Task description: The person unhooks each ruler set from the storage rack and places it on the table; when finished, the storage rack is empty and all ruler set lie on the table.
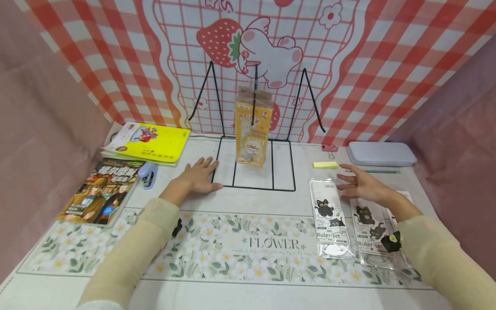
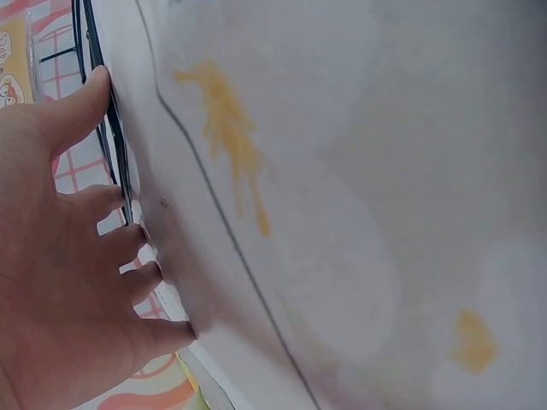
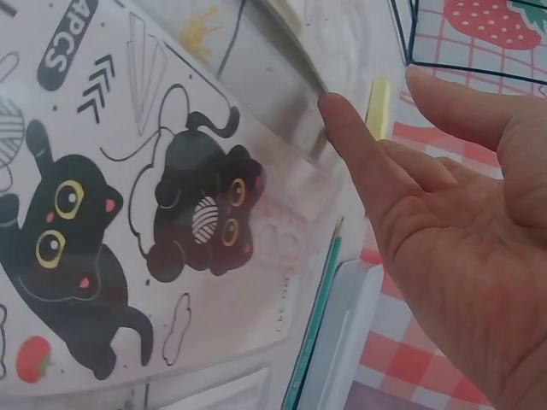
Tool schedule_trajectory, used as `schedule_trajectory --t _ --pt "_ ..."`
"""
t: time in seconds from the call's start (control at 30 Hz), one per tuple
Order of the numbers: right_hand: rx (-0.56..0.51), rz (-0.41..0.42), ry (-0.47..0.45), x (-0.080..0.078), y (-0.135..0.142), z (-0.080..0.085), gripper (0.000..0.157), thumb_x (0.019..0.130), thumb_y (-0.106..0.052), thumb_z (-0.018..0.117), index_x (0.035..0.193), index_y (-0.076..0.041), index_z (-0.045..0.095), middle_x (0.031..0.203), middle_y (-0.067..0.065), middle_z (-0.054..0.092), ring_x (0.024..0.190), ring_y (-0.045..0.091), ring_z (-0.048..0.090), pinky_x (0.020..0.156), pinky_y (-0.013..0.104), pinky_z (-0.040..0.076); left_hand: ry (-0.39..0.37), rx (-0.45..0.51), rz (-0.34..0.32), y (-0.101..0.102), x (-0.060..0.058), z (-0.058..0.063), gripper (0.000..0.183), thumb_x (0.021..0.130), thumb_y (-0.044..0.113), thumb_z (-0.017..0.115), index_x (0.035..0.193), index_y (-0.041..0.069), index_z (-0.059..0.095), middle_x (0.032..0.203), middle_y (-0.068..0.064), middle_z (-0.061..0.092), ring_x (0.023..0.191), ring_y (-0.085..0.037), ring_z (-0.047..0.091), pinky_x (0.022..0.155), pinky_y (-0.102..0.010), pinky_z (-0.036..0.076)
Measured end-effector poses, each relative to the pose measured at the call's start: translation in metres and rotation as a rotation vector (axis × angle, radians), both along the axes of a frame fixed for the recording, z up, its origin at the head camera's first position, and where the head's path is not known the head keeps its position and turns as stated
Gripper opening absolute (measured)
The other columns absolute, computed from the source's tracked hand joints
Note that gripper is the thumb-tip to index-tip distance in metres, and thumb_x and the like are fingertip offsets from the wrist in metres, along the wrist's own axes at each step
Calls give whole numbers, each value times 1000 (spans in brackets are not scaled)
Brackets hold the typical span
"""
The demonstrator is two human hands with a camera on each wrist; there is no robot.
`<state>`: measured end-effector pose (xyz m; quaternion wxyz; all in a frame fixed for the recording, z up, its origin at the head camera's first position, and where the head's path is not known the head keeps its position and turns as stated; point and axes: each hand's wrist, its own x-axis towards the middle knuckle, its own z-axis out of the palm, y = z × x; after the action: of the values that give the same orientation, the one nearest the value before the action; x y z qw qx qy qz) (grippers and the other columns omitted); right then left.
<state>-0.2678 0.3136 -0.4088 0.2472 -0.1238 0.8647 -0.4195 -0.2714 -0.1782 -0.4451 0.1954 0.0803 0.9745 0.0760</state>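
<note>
My left hand point(image 1: 197, 175) rests at the front left corner of a black wire display rack point(image 1: 255, 188), fingers spread. In the left wrist view, the thumb of that hand point(image 2: 77, 248) meets the black wire point(image 2: 118, 145). A yellow duck box point(image 1: 252, 148) hangs upright on the rack's middle arm. Over the tops of the clear-wrapped ruler-set packets, one here point(image 1: 329, 215) and another beside it point(image 1: 368, 230), hovers my right hand point(image 1: 362, 184), its fingers loosely extended with nothing held. A third packet is partly hidden by the right forearm.
Books, one yellow point(image 1: 166, 142) and one dark point(image 1: 98, 193), lie at left beside a purple stapler point(image 1: 148, 175). Toward the back right are a red binder clip point(image 1: 330, 149), yellow sticky notes point(image 1: 324, 165), a pencil point(image 1: 381, 172) and a pale case point(image 1: 381, 153).
</note>
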Motion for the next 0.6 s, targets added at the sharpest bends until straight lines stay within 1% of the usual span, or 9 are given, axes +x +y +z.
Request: schedule_trajectory --t 0.13,0.2,0.27,0.33,0.43,0.53,0.6 --pt "4 -18 -9 0 -2 5 91 89 4 59 155 -6 -2 156 33 19 133 51 44 91 40 58 -7 4 1 0 0 0 90 90 61 51 157 20 9 166 -9 -1 154 -36 -1 121 -66 3" --pt "18 -24 0 0 -6 8 89 90 3 58 155 -7 0 156 32 22 133 50 45 92 41 58 -5 4 2 0 0 -1 90 90 62 51 157 20 9 166 -8 -1 154 -35 -1 121 -66 3" --pt "38 -14 25 0 -13 12 84 91 2 57 155 -6 4 155 31 26 132 48 46 93 43 57 -1 7 3 0 0 -1 89 90 61 52 157 20 9 166 -8 -1 154 -35 -1 121 -66 3" --pt "68 13 63 1 -24 16 78 92 -1 57 154 -4 9 153 30 32 131 46 49 94 44 57 1 6 2 0 0 -1 89 90 62 51 157 20 9 166 -8 0 154 -35 0 121 -66 3" --pt "80 66 144 1 -46 21 71 95 -7 57 153 -2 16 149 28 41 130 43 52 95 46 56 -1 7 1 0 0 -1 89 90 61 52 157 20 9 166 -8 -1 154 -35 -1 121 -66 3" --pt "39 87 253 -1 -74 26 68 96 -11 58 151 -1 19 144 27 48 128 41 54 98 49 53 1 1 -2 -1 0 -1 89 90 61 51 157 20 8 166 -9 -1 154 -36 -1 121 -67 3" --pt "-2 71 335 -3 -95 31 67 96 -13 59 150 -2 22 141 26 52 126 40 55 100 51 52 3 2 -4 0 0 -2 89 90 61 51 157 20 9 166 -9 -1 154 -36 0 121 -67 3"
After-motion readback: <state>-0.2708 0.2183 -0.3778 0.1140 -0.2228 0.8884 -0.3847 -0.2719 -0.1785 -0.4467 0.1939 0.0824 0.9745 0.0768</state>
